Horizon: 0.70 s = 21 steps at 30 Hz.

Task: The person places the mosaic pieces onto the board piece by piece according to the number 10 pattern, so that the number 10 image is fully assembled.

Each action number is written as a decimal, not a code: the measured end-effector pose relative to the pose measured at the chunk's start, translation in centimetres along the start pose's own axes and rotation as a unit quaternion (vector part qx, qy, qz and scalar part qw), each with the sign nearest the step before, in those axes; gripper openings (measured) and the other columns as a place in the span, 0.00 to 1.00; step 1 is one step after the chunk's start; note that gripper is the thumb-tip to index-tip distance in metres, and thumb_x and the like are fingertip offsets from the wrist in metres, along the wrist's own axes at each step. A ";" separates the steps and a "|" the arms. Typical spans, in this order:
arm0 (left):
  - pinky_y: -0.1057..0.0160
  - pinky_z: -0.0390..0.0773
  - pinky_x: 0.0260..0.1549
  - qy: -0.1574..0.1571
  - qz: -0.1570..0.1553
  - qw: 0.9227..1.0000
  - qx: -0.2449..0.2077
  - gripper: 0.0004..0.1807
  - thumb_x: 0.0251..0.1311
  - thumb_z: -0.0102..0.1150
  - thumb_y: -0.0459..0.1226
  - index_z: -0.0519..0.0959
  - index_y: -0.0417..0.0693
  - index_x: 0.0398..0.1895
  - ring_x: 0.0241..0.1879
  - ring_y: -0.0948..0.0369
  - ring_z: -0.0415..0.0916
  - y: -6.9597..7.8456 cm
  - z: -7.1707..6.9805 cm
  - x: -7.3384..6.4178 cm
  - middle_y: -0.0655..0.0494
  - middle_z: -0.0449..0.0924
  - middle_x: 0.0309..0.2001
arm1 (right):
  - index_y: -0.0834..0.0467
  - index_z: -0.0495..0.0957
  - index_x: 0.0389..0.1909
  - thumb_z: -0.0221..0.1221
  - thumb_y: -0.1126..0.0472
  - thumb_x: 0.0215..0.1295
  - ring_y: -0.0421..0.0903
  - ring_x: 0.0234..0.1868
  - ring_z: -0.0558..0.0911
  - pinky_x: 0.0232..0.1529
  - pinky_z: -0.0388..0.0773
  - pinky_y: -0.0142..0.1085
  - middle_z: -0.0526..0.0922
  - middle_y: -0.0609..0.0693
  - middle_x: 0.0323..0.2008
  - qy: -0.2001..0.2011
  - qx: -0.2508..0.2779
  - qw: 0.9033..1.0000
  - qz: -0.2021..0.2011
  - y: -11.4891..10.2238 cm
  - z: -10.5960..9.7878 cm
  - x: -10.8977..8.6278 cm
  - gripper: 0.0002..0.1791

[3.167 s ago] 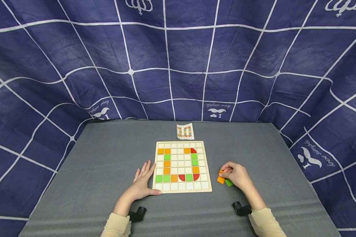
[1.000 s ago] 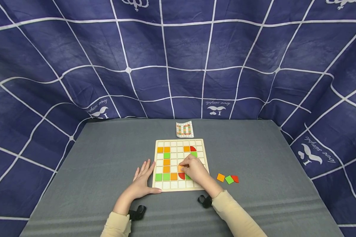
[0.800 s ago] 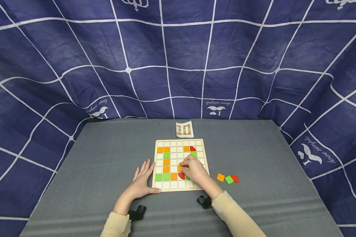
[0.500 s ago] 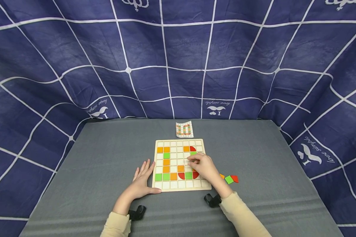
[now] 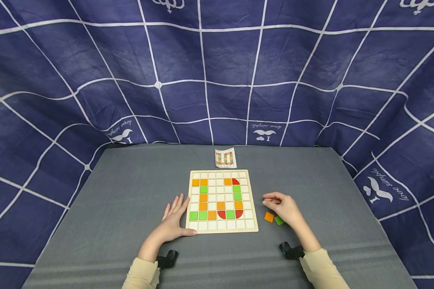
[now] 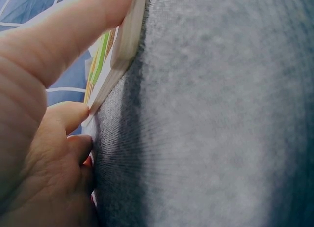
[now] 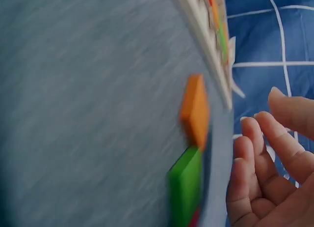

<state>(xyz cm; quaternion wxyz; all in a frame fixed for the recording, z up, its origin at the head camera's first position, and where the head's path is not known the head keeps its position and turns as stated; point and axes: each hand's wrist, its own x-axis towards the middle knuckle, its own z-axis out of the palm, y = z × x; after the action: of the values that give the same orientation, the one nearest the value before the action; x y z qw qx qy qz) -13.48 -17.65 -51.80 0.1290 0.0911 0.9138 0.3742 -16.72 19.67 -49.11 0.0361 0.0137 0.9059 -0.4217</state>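
Note:
A light wooden grid board (image 5: 212, 226) lies on the grey table with green and orange square tiles and red quarter-round tiles set in its cells. One orange tile (image 5: 221, 205) sits just above the lower-left red piece. My left hand (image 5: 173, 222) rests against the board's left edge, fingers stretched out, thumb on the near-left corner. To the right of the board, my right hand (image 5: 285, 208) hovers over loose tiles with loosely bent fingers and nothing between them. Under it lie an orange tile (image 7: 195, 111) and a green tile (image 7: 186, 187); a red tile (image 7: 195, 218) is mostly hidden.
A small paper card (image 5: 226, 158) printed with a coloured grid pattern lies beyond the board. Blue cloth (image 5: 224, 100) with white lines hangs behind and beside the table (image 5: 148, 172).
My right hand has brought an orange tile onto the board, let it go above the lower-left red piece, and moved back right over the loose tiles. My left hand has stayed put.

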 end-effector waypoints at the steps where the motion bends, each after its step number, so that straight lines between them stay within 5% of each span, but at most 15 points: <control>1: 0.40 0.30 0.73 0.002 0.003 1.000 -0.001 0.67 0.37 0.82 0.47 0.48 0.41 0.78 0.79 0.43 0.31 0.0 0.0 0.0 0.38 0.37 0.79 | 0.59 0.84 0.47 0.66 0.60 0.63 0.39 0.32 0.80 0.31 0.76 0.30 0.87 0.52 0.37 -0.005 0.000 1.000 0.001 0.3 -0.2 -0.2 0.13; 10: 0.40 0.30 0.74 -0.002 -0.006 1.000 0.005 0.67 0.38 0.82 0.47 0.48 0.42 0.78 0.79 0.43 0.30 0.2 0.0 -0.1 0.39 0.37 0.79 | 0.58 0.84 0.44 0.72 0.59 0.55 0.42 0.38 0.81 0.38 0.78 0.31 0.86 0.50 0.39 -0.032 -0.009 0.999 -0.007 1.7 -0.3 -1.3 0.16; 21: 0.40 0.30 0.74 -0.002 -0.007 1.000 0.005 0.67 0.38 0.82 0.47 0.48 0.42 0.78 0.79 0.43 0.31 0.3 -0.1 -0.1 0.40 0.36 0.79 | 0.54 0.82 0.34 0.77 0.59 0.44 0.42 0.37 0.72 0.43 0.69 0.40 0.79 0.44 0.31 -0.040 -0.122 0.991 -0.036 1.7 -0.1 -2.0 0.17</control>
<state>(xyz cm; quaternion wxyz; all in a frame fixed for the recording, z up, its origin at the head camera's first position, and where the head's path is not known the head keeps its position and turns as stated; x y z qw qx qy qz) -13.35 -17.49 -51.50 0.1332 0.0866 0.9159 0.3686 -14.59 20.85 -50.20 0.0582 -0.0405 0.9482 -0.3097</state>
